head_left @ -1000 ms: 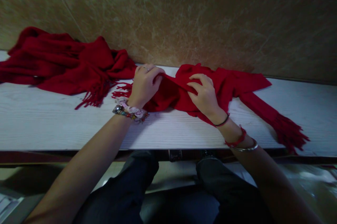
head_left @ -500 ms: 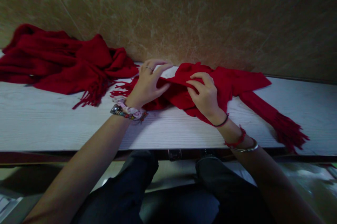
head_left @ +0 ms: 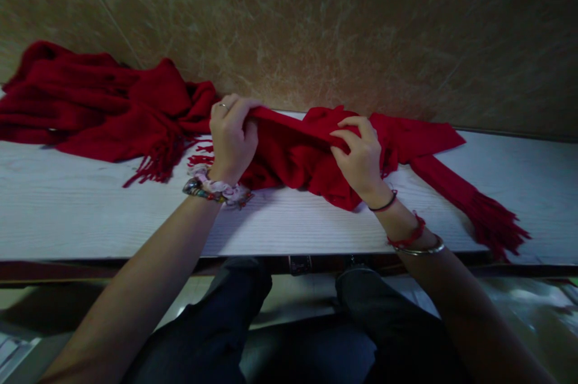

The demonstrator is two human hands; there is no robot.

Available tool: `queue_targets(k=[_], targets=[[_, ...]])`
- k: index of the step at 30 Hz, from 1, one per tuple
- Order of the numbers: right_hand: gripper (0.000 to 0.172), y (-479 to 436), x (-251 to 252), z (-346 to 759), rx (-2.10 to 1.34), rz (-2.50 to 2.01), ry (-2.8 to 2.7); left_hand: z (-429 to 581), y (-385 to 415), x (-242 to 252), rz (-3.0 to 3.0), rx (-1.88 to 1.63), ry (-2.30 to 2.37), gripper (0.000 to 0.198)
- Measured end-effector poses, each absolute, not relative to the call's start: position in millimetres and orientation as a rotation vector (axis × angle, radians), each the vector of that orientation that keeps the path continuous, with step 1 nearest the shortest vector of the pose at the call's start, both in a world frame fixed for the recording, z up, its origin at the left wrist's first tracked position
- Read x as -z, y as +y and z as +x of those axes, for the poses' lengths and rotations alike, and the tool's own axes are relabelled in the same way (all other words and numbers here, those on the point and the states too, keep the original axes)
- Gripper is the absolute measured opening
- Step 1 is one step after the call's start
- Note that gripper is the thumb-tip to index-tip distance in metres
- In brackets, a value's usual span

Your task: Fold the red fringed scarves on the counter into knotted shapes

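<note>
A red fringed scarf (head_left: 289,158) lies bunched on the white wood-grain surface, its upper edge drawn into a band between my two hands. My left hand (head_left: 232,137) is closed on the left end of that edge, its fingertips partly hidden behind the cloth. With bent fingers, my right hand (head_left: 361,155) grips the scarf further right, thumb pressed against the fabric. To the right of it, a flat red end and a narrow strip with a fringe (head_left: 497,224) spread over the surface.
Another heap of red fringed cloth (head_left: 103,101) lies on the left. Behind the narrow white surface (head_left: 112,209) rises a brown marbled wall (head_left: 289,23). The surface's front edge runs above my knees (head_left: 244,288).
My left hand has moved left and closed on the scarf's edge, which now stretches further left. My right hand has shifted slightly right, still gripping the cloth.
</note>
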State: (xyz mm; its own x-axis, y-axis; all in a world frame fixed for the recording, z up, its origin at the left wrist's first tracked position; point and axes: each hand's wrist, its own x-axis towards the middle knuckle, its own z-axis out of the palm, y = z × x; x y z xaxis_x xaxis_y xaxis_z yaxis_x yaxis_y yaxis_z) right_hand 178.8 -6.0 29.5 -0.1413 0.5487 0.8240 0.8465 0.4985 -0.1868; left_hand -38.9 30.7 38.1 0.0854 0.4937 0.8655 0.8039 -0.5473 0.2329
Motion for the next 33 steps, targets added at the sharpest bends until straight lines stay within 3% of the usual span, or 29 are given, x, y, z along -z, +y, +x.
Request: queue_targets(k=[4, 8, 11, 20, 27, 33], targets=[[0.016, -5, -29, 179, 0.345, -1.138, -1.872, -38, 39, -34, -2.226, 1.253, -1.396, 0.029], [0.014, -4, -26, 176, 0.28, -1.052, -1.933, -33, 38, -31, -2.562, 1.068, -1.13, 0.036], [0.016, -6, -27, 176, 0.284, -1.057, -1.904, -30, 32, -32, -2.609, 1.003, -1.038, 0.024], [0.019, -24, -65, 195, 0.604, -1.091, -1.719, -37, 13, -72, -2.088, 1.503, -1.083, 0.018], [0.014, -12, -91, 229, 0.731, -1.197, -1.49, -34, 53, -117, -2.084, 1.378, -1.114, 0.014], [0.011, -5, -80, 247, 0.745, -1.243, -1.495, -50, 68, -81, -1.968, 1.36, -1.171, 0.022]])
